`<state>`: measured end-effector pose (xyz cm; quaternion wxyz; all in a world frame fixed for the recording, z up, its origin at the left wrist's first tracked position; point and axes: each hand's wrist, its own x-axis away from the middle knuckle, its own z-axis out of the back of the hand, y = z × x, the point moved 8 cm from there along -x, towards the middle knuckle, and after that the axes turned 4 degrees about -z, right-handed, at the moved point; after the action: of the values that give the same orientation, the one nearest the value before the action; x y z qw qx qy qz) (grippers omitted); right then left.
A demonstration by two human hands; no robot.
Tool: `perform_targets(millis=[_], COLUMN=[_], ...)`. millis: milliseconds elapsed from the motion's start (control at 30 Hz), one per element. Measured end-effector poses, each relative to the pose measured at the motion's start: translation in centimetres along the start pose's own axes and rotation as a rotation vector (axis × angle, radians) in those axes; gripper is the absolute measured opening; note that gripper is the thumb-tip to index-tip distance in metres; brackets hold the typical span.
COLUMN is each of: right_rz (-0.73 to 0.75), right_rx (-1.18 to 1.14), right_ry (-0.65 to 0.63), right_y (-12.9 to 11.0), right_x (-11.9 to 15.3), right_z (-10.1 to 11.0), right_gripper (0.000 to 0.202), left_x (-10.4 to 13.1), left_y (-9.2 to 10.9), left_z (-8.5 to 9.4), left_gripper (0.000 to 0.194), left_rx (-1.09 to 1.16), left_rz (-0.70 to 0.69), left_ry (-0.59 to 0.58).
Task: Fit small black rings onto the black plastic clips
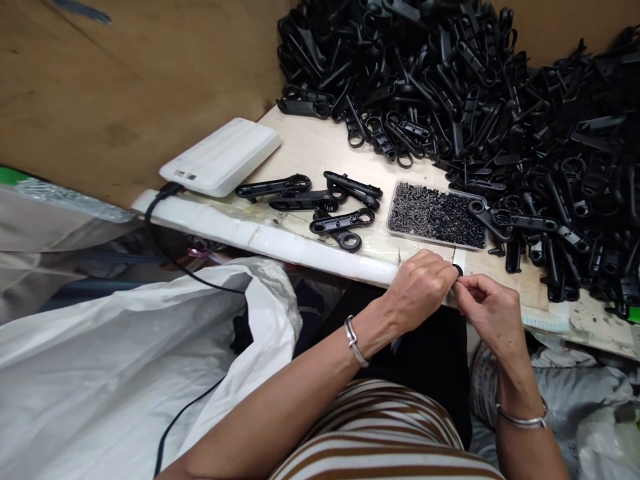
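At the table's front edge my left hand (419,291) is closed around a black plastic part (458,270). Only the round end of that part shows past my fingers. Close against it, my right hand (491,312) makes a pinch with thumb and forefinger; whatever is between those fingertips is too small or hidden to see. Just beyond my hands lies a clear shallow box (436,215) filled with tiny dark pieces that look like screws. Several black plastic arms with ring-shaped ends (342,221) lie loosely to the left of the box.
A large heap of similar black parts (425,73) covers the back and right of the table (320,145). At left stands a white power bank (221,157) with a black cable (173,257) hanging down. A white sack (125,360) is open below the table edge.
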<state>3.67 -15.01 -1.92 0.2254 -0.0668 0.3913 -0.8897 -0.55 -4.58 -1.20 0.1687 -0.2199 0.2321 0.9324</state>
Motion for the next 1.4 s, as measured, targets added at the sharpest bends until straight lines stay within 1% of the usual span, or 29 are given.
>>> perform_targets(millis=[100, 167, 267, 333, 467, 600, 700, 800, 933, 1067, 1233, 1400], right_rz=[-0.042, -0.074, -0.096, -0.096, -0.042, 0.041, 0.057, 0.062, 0.08, 0.162, 0.267, 0.37], right_rx=[-0.064, -0.113, -0.124, -0.094, -0.003, 0.066, 0.075, 0.078, 0.085, 0.13, 0.23, 0.341], right_ry=[-0.03, -0.045, -0.032, -0.011, 0.015, 0.031, 0.034, 0.027, 0.032, 0.04, 0.054, 0.036], right_y=[0.6, 1.0, 1.5, 1.6, 1.0, 0.1, 0.0, -0.1, -0.5, -1.6, -3.0, -4.3], right_x=[0.0, 0.0, 0.3, 0.4, 0.5, 0.3, 0.1, 0.0, -0.1, -0.3, -0.2, 0.0], right_z=[-0.1, 0.0, 0.5, 0.9, 1.4, 1.3, 1.2, 1.1, 1.1, 0.9, 0.5, 0.0], right_gripper=[0.018, 0.018, 0.019, 0.021, 0.02, 0.017, 0.016, 0.016, 0.015, 0.013, 0.013, 0.016], left_x=[0.1, 0.2, 0.9, 1.5, 2.2, 2.2, 2.0, 1.6, 1.3, 1.8, 2.3, 2.2], left_y=[0.1, 0.2, 0.0, -0.5, -1.2, -1.4, -1.4, -1.4, -1.4, -1.6, -1.9, -1.8], left_z=[0.5, 1.5, 3.0, 3.3, 2.8, 2.5, 2.8, 3.4, 3.7, 3.0, 2.3, 2.4], left_gripper=[0.018, 0.016, 0.014, 0.013, 0.01, 0.009, 0.013, 0.011, 0.011, 0.016, 0.009, 0.006], left_rx=[0.005, -0.026, -0.094, -0.094, -0.027, -0.018, -0.018, -0.018, -0.014, 0.002, 0.007, -0.008], left_rz=[0.021, 0.032, 0.077, 0.121, 0.164, 0.173, 0.174, 0.169, 0.157, 0.195, 0.231, 0.223], left_ry=[-0.034, -0.043, -0.03, -0.038, -0.058, -0.077, -0.083, -0.057, -0.068, -0.077, -0.068, -0.06])
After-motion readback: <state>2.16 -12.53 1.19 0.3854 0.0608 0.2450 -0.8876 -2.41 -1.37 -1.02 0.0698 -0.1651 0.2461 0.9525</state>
